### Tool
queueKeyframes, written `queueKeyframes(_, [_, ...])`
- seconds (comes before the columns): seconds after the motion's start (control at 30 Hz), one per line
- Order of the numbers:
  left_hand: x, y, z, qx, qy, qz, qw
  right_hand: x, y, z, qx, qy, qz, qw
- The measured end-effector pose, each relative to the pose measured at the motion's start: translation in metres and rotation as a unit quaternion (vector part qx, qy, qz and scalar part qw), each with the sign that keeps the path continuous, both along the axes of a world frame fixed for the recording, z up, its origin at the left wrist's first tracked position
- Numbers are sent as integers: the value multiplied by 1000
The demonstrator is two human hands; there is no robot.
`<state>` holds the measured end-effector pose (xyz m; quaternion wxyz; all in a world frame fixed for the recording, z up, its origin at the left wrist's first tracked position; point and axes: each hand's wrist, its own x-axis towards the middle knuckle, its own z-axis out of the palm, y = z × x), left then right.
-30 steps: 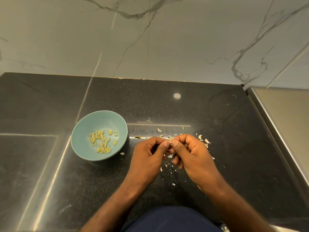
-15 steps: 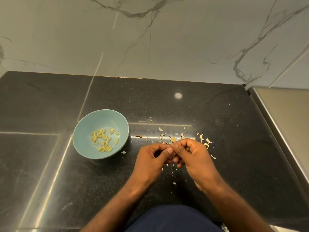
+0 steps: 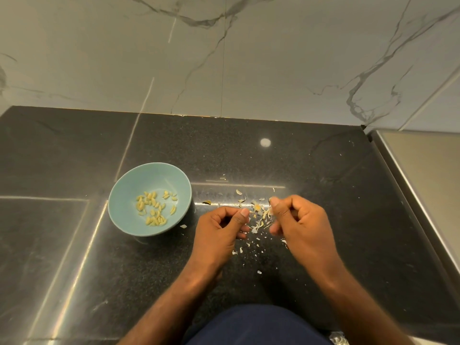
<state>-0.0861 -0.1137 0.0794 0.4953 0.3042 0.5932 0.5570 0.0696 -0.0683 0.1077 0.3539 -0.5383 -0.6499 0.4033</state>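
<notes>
A teal bowl [image 3: 129,195] holds several pale yellow-green seeds [image 3: 154,207] on the black counter [image 3: 249,158]. My left hand [image 3: 219,232] is to the right of the bowl, fingers curled and thumb pressed on the forefinger. It pinches something tiny, probably a seed, which the thumb hides. My right hand [image 3: 301,227] is a short gap further right, fingers curled. A pale husk scrap [image 3: 270,200] shows at its thumb tip. Loose husk flakes [image 3: 258,220] lie on the counter between and below the hands.
A marble-patterned wall [image 3: 224,58] backs the counter. A raised steel edge [image 3: 410,195] borders it on the right. One dark husk bit [image 3: 206,202] lies just right of the bowl. My dark blue clothing [image 3: 256,324] is at the near edge.
My hands were joined at the fingertips over one small piece. They have now pulled apart sideways, and more husk flakes lie between them.
</notes>
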Motion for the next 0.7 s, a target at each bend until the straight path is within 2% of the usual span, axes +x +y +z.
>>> queueKeyframes(0.07, [-1,0,-1,-3,-2,5,1000,0,0,-3,-21,0,18,1000])
queueKeyframes(0.13, [-2,0,-1,-2,4,3,1000,-2,2,-7,-126,-41,123,984])
queueKeyframes(0.17, [-2,-1,-1,-1,7,2,1000,-2,2,-10,-159,-30,146,976])
queueKeyframes(0.2, [-2,-1,0,2,9,2,1000,-2,2,-11,-177,-4,132,975])
queueKeyframes(0.27, [-2,-1,0,5,14,8,1000,-3,2,-10,-193,123,76,971])
queueKeyframes(0.3, [-3,-1,0,3,16,11,1000,-4,2,-9,-215,190,43,957])
queueKeyframes(0.37, [-3,-1,-1,1,14,15,1000,-7,2,-5,-243,254,-9,936])
queueKeyframes(0.47, [-2,-1,0,1,15,12,1000,-5,1,-4,-214,212,-20,953])
queueKeyframes(0.53, [-1,-1,0,6,26,5,1000,-1,1,-5,-209,127,69,967])
queueKeyframes(0.57, [-2,-1,0,9,32,1,999,-1,1,-5,-223,107,116,962])
queueKeyframes(0.63, [-2,-1,0,13,39,-4,999,-5,-1,-4,-238,146,136,950])
queueKeyframes(0.7, [-2,-1,1,17,41,3,999,-8,-2,-4,-232,217,85,944])
